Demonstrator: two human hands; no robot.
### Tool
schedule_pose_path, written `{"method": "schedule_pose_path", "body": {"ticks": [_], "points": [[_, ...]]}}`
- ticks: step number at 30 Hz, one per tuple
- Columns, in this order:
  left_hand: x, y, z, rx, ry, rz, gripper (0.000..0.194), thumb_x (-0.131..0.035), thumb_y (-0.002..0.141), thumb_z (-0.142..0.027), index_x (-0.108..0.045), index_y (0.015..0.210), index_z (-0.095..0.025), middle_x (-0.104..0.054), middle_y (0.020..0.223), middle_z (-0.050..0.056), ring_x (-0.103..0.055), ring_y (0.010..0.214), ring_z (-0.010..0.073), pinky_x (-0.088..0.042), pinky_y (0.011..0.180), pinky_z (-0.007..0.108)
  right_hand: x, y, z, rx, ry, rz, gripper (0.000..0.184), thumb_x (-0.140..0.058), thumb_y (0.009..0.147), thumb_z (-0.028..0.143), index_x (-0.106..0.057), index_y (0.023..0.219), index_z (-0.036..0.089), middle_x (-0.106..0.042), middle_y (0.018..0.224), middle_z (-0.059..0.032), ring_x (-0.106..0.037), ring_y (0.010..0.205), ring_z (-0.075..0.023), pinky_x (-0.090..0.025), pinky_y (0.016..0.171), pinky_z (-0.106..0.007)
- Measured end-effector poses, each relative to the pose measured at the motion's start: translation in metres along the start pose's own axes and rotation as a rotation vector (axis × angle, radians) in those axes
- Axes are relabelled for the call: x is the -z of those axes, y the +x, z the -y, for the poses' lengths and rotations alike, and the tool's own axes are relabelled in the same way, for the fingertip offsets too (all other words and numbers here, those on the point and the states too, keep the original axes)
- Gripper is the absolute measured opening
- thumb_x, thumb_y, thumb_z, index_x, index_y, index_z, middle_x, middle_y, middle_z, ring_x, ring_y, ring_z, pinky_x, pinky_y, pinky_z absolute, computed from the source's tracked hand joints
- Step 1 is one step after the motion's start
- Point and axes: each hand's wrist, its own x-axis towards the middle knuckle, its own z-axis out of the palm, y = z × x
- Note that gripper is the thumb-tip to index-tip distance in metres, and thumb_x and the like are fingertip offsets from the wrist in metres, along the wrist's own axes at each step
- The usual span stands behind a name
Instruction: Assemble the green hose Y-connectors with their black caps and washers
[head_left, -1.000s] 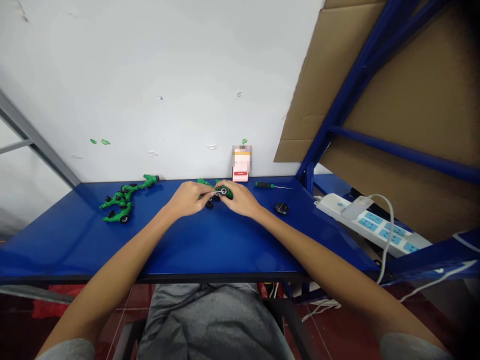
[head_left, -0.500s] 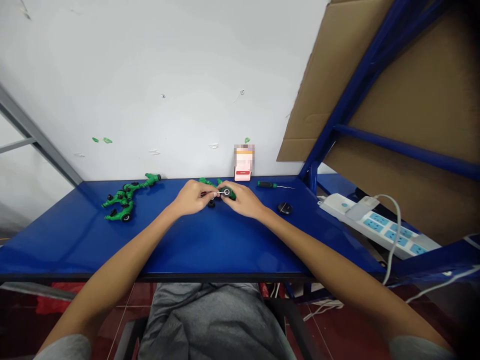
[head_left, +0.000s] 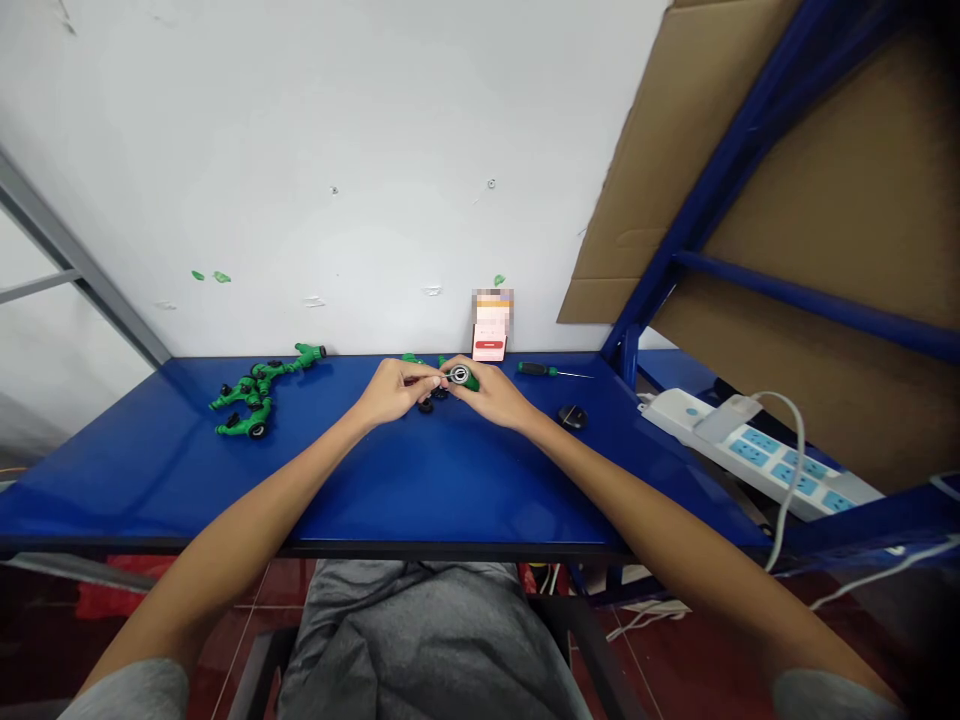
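My right hand (head_left: pixel 489 393) is shut around a green plastic hose fitting (head_left: pixel 466 378), which has a black end and a small metal ring (head_left: pixel 460 375) facing up. My left hand (head_left: pixel 394 392) pinches a thin metal pick (head_left: pixel 439 379), its tip reaching the ring. Most of the pick's handle is hidden by my fingers. Both hands nearly touch. Small black fitting parts (head_left: pixel 426 405) lie on the table just below them. Another green piece (head_left: pixel 410 358) sits behind my left fingers.
The blue metal table (head_left: pixel 450 480) holds a heap of green hose fittings (head_left: pixel 251 398), a green-handled screwdriver (head_left: pixel 544 370) and a black cap (head_left: pixel 572 417). A pink box (head_left: pixel 489 335) stands by the white wall. A power strip (head_left: pixel 757 455) and blue rack lie right.
The whole view has drifted slightly, so everything sits a little further right. My hands stay on the fitting and pick, with the ring slightly higher and more to the right.
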Motion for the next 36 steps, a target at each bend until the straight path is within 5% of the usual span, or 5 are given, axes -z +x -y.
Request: {"method": "schedule_pose_path", "body": {"ticks": [17,36], "points": [[0.001,-0.003,-0.011,-0.054,0.244,0.006,0.031,-0.06,0.097,-0.033,-0.086,0.098,-0.016,-0.073,0.068,0.001,-0.058,0.058,0.0134,-0.042,0.06,0.025,0.0,-0.006,0.004,0.0,-0.279,-0.002,0.021,-0.061,0.098,0.025,-0.068,0.117,0.029,-0.078,0.115,-0.004,-0.072,0.096,-0.0253,-0.052,0.081,-0.035],[0.005,-0.003,-0.008,-0.014,-0.168,0.074,0.044,-0.072,0.096,-0.054,-0.085,0.094,-0.012,-0.053,0.056,-0.001,-0.047,0.055,0.0114,-0.043,0.059,0.026,0.005,-0.01,0.02,-0.007,-0.254,-0.046,0.019,-0.059,0.1,0.026,-0.066,0.116,0.028,-0.076,0.116,-0.005,-0.07,0.098,-0.0258,-0.05,0.084,-0.037]]}}
